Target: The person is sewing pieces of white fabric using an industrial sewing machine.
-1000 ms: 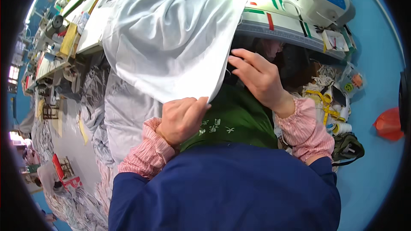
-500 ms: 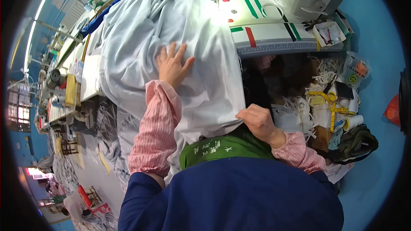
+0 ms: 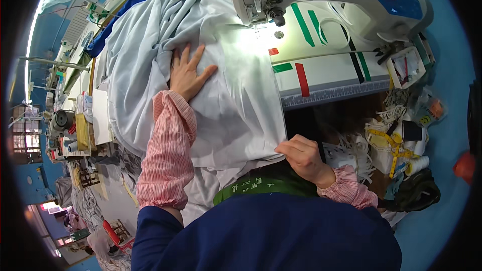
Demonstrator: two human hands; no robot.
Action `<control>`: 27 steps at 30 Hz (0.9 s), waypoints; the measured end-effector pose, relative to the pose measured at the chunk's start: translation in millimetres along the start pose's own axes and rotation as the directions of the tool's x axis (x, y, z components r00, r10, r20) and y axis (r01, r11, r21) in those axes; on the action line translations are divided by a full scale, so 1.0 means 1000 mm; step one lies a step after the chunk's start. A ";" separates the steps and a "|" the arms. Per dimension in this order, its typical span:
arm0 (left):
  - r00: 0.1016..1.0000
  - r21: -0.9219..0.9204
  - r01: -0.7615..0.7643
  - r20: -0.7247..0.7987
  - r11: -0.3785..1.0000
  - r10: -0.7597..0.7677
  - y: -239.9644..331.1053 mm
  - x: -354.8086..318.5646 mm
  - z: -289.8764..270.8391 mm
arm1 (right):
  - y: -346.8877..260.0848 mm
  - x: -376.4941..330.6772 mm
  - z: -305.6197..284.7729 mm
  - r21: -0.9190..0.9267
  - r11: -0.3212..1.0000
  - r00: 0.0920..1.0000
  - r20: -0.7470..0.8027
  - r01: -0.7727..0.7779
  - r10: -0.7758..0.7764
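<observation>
A wide piece of pale grey-white fabric (image 3: 226, 120) covers the left of the sewing table and hangs over its front edge. My left hand (image 3: 188, 75) lies flat on it with fingers spread, folds bunching around the fingertips. At the cloth's lower right corner, my right hand (image 3: 304, 158) pinches the edge between thumb and fingers. Beyond both hands stands a white and blue sewing machine (image 3: 321, 0), its lamp shining on the fabric's far right edge beneath the needle area.
Coloured tape strips and a ruler (image 3: 331, 92) mark the white tabletop (image 3: 331, 70). A small box (image 3: 407, 68) of tools sits at its right end. Lower right are a yellow tape measure (image 3: 394, 153), thread spools (image 3: 416, 164), white scraps (image 3: 349, 158) and a dark bag (image 3: 416, 190).
The machine and table appear larger and lower as the view shifts. My left hand stays flat on the fabric and my right hand keeps its pinch on the corner.
</observation>
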State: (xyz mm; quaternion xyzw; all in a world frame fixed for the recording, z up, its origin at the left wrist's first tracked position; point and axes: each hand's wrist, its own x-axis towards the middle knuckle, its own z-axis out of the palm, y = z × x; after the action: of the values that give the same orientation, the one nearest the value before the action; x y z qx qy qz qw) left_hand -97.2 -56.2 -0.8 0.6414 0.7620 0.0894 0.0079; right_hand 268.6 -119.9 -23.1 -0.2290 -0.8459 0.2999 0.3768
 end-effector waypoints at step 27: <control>0.983 0.093 0.154 0.091 0.984 -0.163 -0.075 0.186 0.016 | 0.068 0.144 -0.006 -0.062 0.993 0.994 0.037 -0.102 0.104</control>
State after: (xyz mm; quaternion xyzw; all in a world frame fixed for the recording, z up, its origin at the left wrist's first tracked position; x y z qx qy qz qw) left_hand -201.6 115.9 -8.6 0.5820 0.8124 0.0241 0.0248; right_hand 196.1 19.2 6.5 -0.2776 -0.8491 0.2977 0.3368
